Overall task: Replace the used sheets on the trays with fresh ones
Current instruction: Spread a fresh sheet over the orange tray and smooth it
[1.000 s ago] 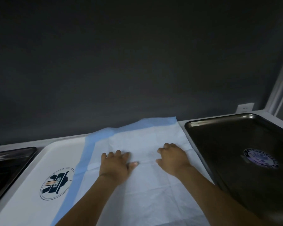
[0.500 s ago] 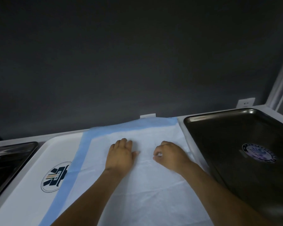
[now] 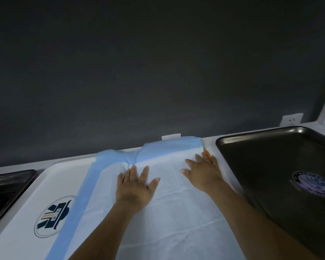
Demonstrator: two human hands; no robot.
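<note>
A white sheet with a blue border (image 3: 176, 212) lies spread over the white tray (image 3: 51, 181), whose round logo shows at its uncovered left part. My left hand (image 3: 135, 186) presses flat on the sheet near its far middle, fingers straight. My right hand (image 3: 203, 171) lies flat near the sheet's far right corner, fingers spread. The blue far edge is bunched into a fold just beyond my left hand. A small orange bit shows beside my right hand's fingers.
A dark metal tray (image 3: 281, 166) with a round sticker sits bare at the right. Another dark tray (image 3: 6, 186) is at the far left edge. A dark wall rises behind the white counter, with a wall socket (image 3: 291, 119) at the right.
Both hands opened from curled to flat and slid apart and farther away across the sheet. The sheet's far edge moved toward the wall and bunched.
</note>
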